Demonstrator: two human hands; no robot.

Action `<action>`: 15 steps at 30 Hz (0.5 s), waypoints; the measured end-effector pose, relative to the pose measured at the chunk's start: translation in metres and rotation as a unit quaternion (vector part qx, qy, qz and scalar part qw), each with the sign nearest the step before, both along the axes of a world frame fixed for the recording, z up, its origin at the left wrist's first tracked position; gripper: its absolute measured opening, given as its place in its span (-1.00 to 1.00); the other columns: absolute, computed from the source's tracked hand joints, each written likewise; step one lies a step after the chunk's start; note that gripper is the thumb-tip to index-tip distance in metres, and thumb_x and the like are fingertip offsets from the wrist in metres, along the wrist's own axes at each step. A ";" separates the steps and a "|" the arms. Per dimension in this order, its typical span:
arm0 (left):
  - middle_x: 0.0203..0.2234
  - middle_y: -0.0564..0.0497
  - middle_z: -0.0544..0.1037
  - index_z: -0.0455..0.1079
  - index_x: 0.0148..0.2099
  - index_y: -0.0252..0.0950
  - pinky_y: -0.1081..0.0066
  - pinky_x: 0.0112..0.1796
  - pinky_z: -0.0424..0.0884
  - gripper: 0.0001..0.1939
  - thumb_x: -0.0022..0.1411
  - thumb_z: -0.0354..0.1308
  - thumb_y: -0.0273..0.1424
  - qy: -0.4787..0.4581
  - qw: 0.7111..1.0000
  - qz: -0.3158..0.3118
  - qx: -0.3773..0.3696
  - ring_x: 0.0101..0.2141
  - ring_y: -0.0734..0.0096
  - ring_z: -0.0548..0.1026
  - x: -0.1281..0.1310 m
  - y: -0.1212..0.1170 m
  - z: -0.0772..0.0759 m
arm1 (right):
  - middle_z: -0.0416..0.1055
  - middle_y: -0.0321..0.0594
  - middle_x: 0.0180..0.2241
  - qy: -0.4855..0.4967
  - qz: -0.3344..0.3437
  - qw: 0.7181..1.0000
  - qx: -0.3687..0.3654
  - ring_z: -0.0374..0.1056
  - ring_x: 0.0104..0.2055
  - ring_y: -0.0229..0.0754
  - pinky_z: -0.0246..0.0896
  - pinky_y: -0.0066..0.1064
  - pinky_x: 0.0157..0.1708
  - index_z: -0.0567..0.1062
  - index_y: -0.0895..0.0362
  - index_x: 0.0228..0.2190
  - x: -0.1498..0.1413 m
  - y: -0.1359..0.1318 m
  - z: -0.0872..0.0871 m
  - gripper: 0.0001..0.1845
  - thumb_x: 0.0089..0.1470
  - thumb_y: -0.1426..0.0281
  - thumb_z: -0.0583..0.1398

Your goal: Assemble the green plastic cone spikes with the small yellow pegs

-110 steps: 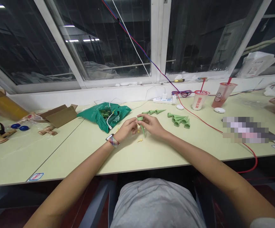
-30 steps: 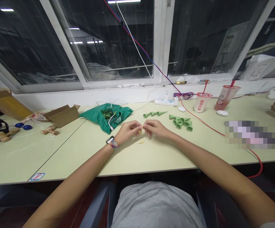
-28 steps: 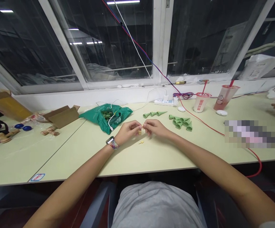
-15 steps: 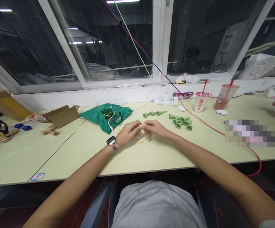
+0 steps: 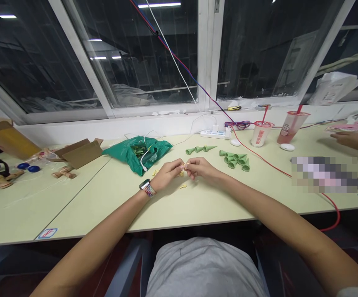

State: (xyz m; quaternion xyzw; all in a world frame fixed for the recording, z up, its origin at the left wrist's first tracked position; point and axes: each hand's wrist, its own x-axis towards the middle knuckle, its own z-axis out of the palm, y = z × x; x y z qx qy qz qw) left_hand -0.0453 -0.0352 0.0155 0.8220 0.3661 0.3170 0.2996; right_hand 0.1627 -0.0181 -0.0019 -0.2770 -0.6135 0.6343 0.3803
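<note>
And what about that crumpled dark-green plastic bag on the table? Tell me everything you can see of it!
The crumpled dark-green plastic bag looks thin, shiny and wrinkled. It lies slumped on the pale yellow-green table, with one corner stretched out to the left. Its mouth gapes open, showing a jumble of green pieces whose exact shapes I can't make out. A thin white cable lies over it, with its plug end at the near edge. The bag sits beyond the person's left hand, which isn't touching it.

Dark windows [image 5: 135, 62], white frames [image 5: 205, 41] — reflected strip lights [image 5: 166, 5], white wall [image 5: 61, 133], pale desk [image 5: 216, 204]
</note>
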 end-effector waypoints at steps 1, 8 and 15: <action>-0.44 0.08 0.40 0.38 -0.25 -0.28 0.39 -0.32 0.20 -0.57 0.48 -0.01 -0.03 0.000 1.000 0.000 0.003 -0.39 0.39 0.31 -0.001 0.001 0.000 | 0.46 -0.28 -0.51 0.007 0.008 1.000 -0.013 0.35 -0.55 -0.34 0.31 -0.46 -0.48 0.50 0.17 -0.48 0.001 0.000 0.000 -0.59 -0.04 0.11 0.45; -0.39 0.05 0.49 0.40 -0.22 -0.26 0.38 -0.28 0.24 -0.57 0.51 -0.08 -0.06 0.055 0.997 0.001 0.054 -0.36 0.36 0.38 0.001 -0.001 0.004 | 0.53 -0.22 -0.41 0.003 0.070 0.994 -0.084 0.37 -0.50 -0.33 0.30 -0.48 -0.49 0.57 0.18 -0.37 0.011 0.003 0.005 -0.63 -0.03 0.15 0.47; -0.44 0.07 0.43 0.37 -0.27 -0.25 0.39 -0.33 0.22 -0.58 0.50 -0.07 -0.08 0.048 0.998 -0.003 0.045 -0.38 0.38 0.35 0.003 -0.005 0.006 | 0.52 -0.24 -0.45 -0.022 0.068 0.995 -0.075 0.35 -0.52 -0.37 0.24 -0.53 -0.52 0.55 0.20 -0.43 0.013 0.005 0.007 -0.61 -0.09 0.17 0.51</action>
